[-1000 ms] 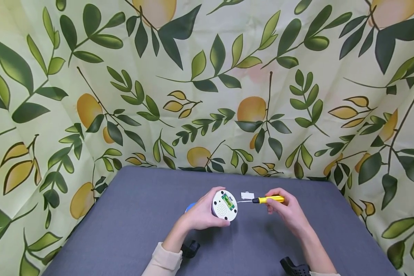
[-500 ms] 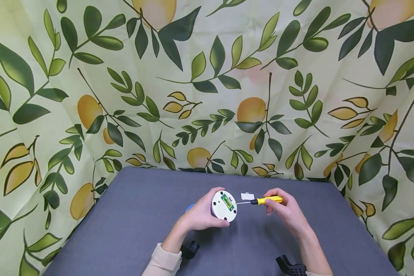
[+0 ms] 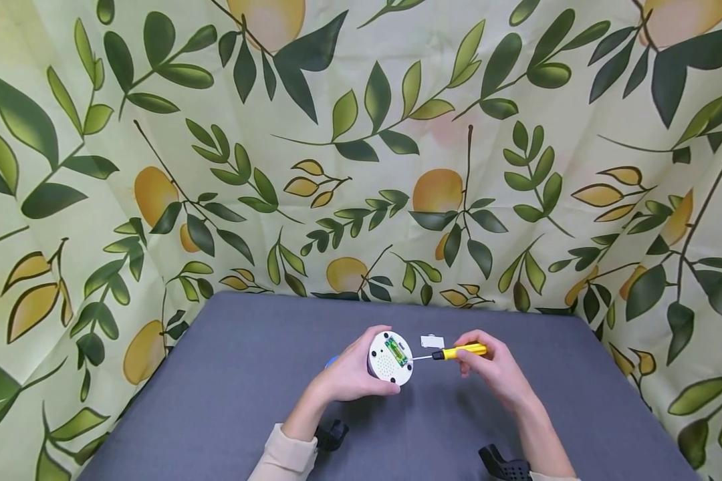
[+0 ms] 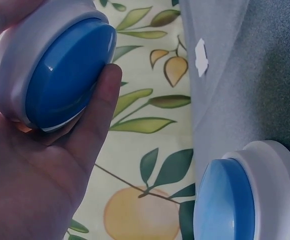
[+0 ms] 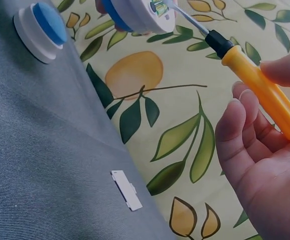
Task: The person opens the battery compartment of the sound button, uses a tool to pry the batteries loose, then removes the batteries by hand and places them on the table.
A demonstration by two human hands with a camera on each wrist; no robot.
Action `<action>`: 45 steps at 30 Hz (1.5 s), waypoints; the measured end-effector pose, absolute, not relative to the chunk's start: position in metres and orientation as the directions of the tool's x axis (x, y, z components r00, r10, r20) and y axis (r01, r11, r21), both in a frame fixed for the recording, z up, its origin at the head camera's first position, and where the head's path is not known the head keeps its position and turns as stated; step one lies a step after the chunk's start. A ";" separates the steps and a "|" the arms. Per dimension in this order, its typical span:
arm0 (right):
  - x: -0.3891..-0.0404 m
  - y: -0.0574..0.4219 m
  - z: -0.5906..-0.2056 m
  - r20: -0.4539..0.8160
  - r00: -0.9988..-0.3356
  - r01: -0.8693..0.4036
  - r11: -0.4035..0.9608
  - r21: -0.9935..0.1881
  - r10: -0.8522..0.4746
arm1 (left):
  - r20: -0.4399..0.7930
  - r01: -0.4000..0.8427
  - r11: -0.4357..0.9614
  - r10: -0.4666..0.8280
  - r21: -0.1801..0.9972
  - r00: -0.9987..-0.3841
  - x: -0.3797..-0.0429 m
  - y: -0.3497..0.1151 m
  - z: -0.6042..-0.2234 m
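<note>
My left hand (image 3: 350,375) holds a round white push-button device (image 3: 385,371) by its sides, underside turned to the right. Its blue dome (image 4: 67,75) shows in the left wrist view. The underside has dark feet, speaker holes and an uncovered battery compartment (image 3: 396,351) with green batteries inside. In my right hand (image 3: 502,375) a yellow-handled screwdriver (image 5: 262,90) is pinched between thumb and fingers. Its metal shaft points left, and the tip lies at the compartment's edge in the right wrist view. Whether the tip touches a battery I cannot tell.
A small white battery cover (image 3: 432,341) lies on the grey table (image 3: 247,374) behind the screwdriver. Another blue-and-white button device (image 5: 37,31) stands on the table, mostly hidden behind my left hand in the head view. Leaf-patterned cloth (image 3: 361,200) surrounds the table.
My right hand has moved slightly left with the screwdriver, whose tip has come to the battery compartment's edge. The left hand and the held device have barely moved.
</note>
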State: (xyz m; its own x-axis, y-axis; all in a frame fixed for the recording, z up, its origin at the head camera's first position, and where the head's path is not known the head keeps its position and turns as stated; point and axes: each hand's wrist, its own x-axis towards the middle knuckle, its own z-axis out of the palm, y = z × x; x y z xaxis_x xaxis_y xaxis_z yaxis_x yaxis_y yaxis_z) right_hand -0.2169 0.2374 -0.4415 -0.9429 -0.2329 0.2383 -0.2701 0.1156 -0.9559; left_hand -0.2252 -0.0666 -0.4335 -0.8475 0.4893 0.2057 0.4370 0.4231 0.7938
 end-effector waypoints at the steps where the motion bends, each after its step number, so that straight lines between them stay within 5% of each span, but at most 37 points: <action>1: -0.217 0.237 -0.442 0.232 -0.945 -0.264 0.120 -0.957 -0.232 | 0.208 0.439 0.420 0.491 0.794 -0.846 -0.225 -0.067 -0.433; 45: -0.217 0.234 -0.442 0.185 -0.952 -0.210 0.079 -0.975 -0.245 | 0.167 0.395 0.255 0.616 0.882 -0.770 -0.228 -0.078 -0.432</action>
State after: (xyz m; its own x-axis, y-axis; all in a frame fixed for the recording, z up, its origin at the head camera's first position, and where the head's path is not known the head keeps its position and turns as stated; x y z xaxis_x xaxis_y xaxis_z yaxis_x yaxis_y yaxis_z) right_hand -0.2174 0.2342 -0.4424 -0.9518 -0.2449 0.1849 -0.2097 0.0791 -0.9746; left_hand -0.2280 -0.0779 -0.4316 -0.7696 0.6163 0.1669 0.3955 0.2549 0.8824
